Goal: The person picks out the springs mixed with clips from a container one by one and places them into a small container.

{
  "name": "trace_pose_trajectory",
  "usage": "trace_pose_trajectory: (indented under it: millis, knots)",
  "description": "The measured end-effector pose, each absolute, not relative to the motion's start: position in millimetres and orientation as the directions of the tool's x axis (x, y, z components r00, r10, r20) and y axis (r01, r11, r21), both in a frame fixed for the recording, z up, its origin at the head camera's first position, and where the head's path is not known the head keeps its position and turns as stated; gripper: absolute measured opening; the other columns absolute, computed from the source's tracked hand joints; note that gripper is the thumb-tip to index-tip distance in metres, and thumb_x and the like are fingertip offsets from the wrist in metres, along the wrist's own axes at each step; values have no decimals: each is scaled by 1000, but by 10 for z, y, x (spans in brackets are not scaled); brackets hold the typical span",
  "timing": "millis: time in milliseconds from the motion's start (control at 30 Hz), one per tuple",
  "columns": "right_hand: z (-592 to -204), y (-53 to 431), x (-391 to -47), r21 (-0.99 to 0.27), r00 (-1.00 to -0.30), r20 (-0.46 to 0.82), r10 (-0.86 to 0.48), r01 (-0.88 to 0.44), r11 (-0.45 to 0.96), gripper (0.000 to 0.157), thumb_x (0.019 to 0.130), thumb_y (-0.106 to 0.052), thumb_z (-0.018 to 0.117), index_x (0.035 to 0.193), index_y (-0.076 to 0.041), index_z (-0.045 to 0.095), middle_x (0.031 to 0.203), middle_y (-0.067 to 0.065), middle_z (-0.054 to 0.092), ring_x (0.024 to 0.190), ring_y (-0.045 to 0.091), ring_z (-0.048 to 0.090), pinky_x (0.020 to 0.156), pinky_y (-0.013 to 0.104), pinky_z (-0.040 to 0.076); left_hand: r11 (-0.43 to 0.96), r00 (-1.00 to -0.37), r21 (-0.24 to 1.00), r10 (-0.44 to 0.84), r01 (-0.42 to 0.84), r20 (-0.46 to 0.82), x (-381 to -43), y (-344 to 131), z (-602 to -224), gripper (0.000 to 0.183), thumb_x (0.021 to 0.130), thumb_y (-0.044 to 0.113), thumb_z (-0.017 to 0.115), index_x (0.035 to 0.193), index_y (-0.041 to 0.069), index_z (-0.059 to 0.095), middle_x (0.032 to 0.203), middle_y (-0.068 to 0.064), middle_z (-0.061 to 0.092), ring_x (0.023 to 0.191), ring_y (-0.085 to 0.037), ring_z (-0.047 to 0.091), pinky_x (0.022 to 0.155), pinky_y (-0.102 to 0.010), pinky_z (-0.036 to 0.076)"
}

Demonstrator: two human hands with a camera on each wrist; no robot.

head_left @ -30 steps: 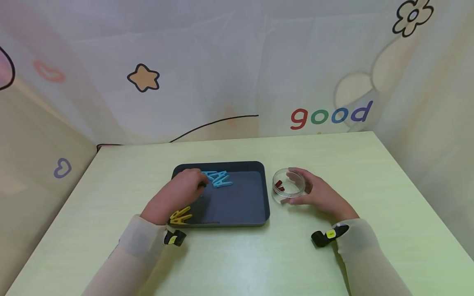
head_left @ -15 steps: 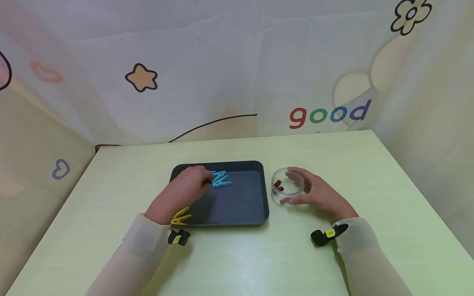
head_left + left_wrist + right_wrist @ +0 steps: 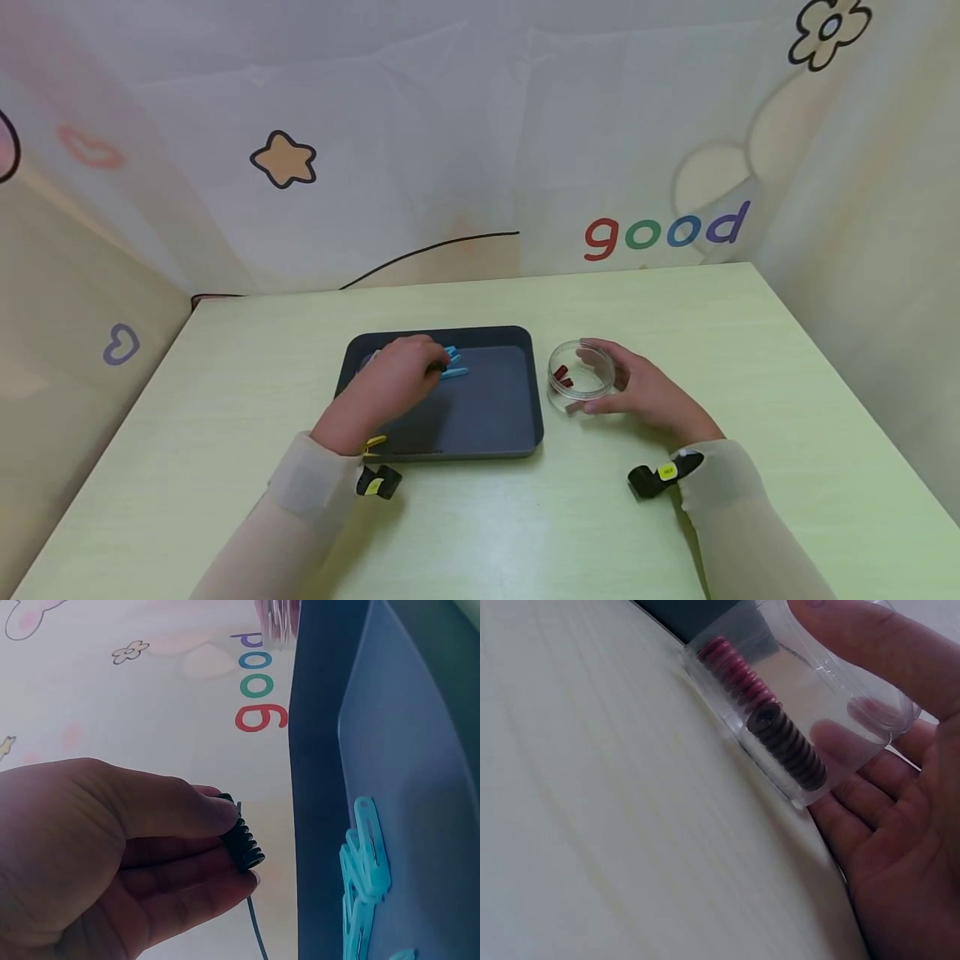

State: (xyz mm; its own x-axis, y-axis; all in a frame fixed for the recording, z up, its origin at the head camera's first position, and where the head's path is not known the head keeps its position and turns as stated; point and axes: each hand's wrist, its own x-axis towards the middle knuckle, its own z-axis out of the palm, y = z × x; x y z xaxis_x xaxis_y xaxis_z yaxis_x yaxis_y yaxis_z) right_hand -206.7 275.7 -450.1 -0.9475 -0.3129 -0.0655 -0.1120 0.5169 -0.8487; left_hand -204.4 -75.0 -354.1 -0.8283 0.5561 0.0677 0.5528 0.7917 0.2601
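Left fingers (image 3: 206, 901) pinch a black coil spring (image 3: 241, 844), long axis toward wrist-view lower-right; right fingers (image 3: 862, 796) grip a clear plastic cup (image 3: 583, 394).

Both forearms, in off-white long sleeves (image 3: 757, 533), reach forward and angle inward from the lower edge of the head view. The bare left hand (image 3: 397, 379) is turned knuckles up; its thumb (image 3: 214, 816) presses toward the bent fingers (image 3: 199, 896) in a pinch. The bare right hand (image 3: 648, 396) faces its palm inward, holding with a wider grip, thumb on the near side, fingers curving round the far side.
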Motion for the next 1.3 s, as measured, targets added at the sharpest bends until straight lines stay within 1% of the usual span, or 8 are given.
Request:
trace_pose_trajectory:
  millis: [133, 300, 500, 633, 900, 1167, 1300]
  knots:
    - [-4506, 2754, -2065, -850, -947, -67, -313, -110, 516, 92, 68, -43, 86, 146, -34, 36, 149, -3, 45, 141, 26, 38, 112, 51, 34, 781, -819, 259, 569, 568, 82, -2046, -706, -3546, 18, 93, 4, 59, 103, 5, 73, 97, -5, 67, 85, -16, 59, 77, -30, 53]
    - [-4511, 2756, -2065, -850, -946, -60, -318, -119, 514, 93, 69, -42, 86, 146, -34, 35, 150, -2, 45, 141, 26, 38, 112, 50, 35, 764, -804, 260, 585, 590, 106, -2041, -669, -3546, 16, 92, 4, 60, 102, 5, 73, 97, -5, 68, 86, -16, 60, 79, -31, 53]
    - [-4504, 2758, -2069, -850, -946, -56, -320, -123, 512, 92, 69, -40, 86, 146, -35, 35, 149, -2, 45, 141, 25, 38, 111, 49, 36, 742, -788, 272, 600, 612, 137, -2040, -635, -3530, 17, 92, 4, 61, 104, 5, 73, 101, -7, 69, 94, -20, 64, 83, -33, 54]
    - [-4507, 2757, -2058, -857, -945, -58, -322, -118, 502, 91, 69, -40, 86, 146, -36, 36, 149, -2, 45, 141, 26, 38, 111, 50, 36, 734, -786, 291, 604, 614, 134, -2034, -606, -3519, 17, 92, 4, 62, 106, 4, 72, 103, -8, 69, 97, -22, 64, 85, -35, 54]
    - [-4510, 2760, -2055, -857, -945, -62, -320, -114, 503, 91, 70, -41, 85, 146, -36, 36, 149, -2, 45, 141, 26, 39, 111, 51, 35, 729, -786, 306, 603, 612, 136, -2014, -534, -3480, 18, 91, 4, 62, 107, 3, 72, 105, -9, 69, 99, -22, 64, 87, -35, 54]
    - [-4513, 2757, -2049, -871, -941, -53, -333, -120, 477, 89, 71, -37, 86, 145, -37, 36, 148, -2, 46, 140, 25, 40, 111, 50, 37, 717, -784, 333, 605, 612, 138, -1992, -457, -3488, 18, 92, 4, 61, 106, 4, 72, 105, -8, 69, 98, -21, 63, 87, -34, 54]
    - [-4516, 2760, -2065, -867, -944, -65, -323, -107, 486, 88, 70, -38, 86, 144, -39, 37, 149, -2, 46, 140, 25, 39, 112, 51, 35, 708, -779, 338, 609, 620, 152, -2006, -413, -3504, 18, 93, 5, 60, 106, 6, 72, 106, -7, 69, 99, -20, 64, 87, -33, 54]
